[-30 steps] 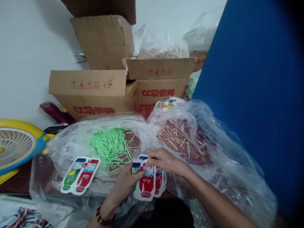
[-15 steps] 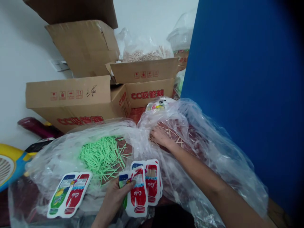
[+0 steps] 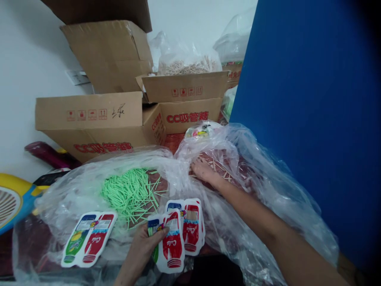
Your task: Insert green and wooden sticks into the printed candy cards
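Observation:
Low in the middle, my left hand (image 3: 145, 243) is closed on a bottle-shaped candy pack (image 3: 174, 248) with a red cola half and a green half, its thumb pressed on the front. Behind it rests a small stack of similar packs (image 3: 192, 232); thin brown sticks show in the top one. My right hand (image 3: 203, 170) reaches into an opened plastic bag, its fingers curled down among brown sticks (image 3: 222, 171); whatever they grip is hidden. A heap of green sticks (image 3: 129, 194) lies on another bag, left of centre. Farther left lie more flat packs (image 3: 89, 239).
Cardboard boxes (image 3: 89, 113) stand along the back, one topped by a clear bag of pale sticks (image 3: 190, 65). A blue panel (image 3: 300, 99) rises on the right. At the left edge sits a yellow and blue object (image 3: 18, 202) with a slotted face. Crumpled clear plastic (image 3: 262, 159) spreads around.
The view has shifted slightly. My right hand stays among the brown sticks with its fingers curled, and my left hand keeps hold of the pack.

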A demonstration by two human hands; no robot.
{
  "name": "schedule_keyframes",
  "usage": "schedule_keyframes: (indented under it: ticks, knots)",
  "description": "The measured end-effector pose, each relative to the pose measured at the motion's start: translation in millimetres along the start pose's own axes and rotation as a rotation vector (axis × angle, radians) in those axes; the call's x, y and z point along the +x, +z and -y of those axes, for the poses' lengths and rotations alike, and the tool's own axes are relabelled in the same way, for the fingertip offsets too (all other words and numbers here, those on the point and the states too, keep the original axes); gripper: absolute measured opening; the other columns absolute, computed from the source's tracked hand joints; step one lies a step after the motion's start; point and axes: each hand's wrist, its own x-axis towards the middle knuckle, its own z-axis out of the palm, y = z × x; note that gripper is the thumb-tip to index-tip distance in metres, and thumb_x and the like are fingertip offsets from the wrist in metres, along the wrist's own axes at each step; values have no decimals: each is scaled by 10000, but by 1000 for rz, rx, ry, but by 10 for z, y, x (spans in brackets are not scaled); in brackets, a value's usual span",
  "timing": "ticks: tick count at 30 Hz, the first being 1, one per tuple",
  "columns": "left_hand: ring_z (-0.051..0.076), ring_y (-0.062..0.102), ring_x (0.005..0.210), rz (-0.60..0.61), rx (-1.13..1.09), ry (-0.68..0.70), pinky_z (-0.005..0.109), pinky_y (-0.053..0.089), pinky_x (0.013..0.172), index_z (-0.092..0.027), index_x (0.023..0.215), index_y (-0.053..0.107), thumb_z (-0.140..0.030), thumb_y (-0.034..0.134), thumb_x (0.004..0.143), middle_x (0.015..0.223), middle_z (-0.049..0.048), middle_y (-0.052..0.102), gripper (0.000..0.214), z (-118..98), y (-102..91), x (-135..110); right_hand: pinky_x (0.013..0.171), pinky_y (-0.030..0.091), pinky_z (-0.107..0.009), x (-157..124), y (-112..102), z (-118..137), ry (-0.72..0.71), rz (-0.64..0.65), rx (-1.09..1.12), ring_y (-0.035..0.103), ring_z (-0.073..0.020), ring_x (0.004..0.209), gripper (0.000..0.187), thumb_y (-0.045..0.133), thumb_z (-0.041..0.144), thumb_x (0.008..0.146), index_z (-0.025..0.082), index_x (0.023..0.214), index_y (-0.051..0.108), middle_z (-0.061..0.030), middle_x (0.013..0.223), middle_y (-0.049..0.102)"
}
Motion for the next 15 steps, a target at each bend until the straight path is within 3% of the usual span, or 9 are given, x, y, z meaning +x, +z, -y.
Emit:
schedule_keyframes:
  ticks: [3,7,11,15]
  knots:
    - [188,663,588,-1,-3,-3,259,526,579,-142,741,707,-376,824,602,687,43,748,297,33,-22,6,1023,263,-449,-107,-48,-110,51,5,155,541,-290,1108,229,473,110,843,144,945,675,-151,1087,673]
    - [188,665,613,67,-13,6,265,523,613,-137,765,704,-368,802,641,720,52,751,279,60,-3,24,888,398,-394,-296,-105,-229,157,-20,441,615,-247,870,113,532,215,826,178,797,635,-92,848,693]
    - [188,668,630,106,2,29,277,524,640,-142,798,698,-357,770,690,791,61,759,252,71,44,28,684,473,-321,-510,-82,-233,240,-75,801,595,-184,660,169,463,326,854,197,802,559,-28,679,628]
    - [200,680,663,135,26,15,298,528,681,-146,871,696,-353,748,716,865,74,763,264,36,90,9,626,474,-302,-746,64,-134,313,-173,1108,583,-166,641,224,474,422,832,205,854,526,-7,716,614]
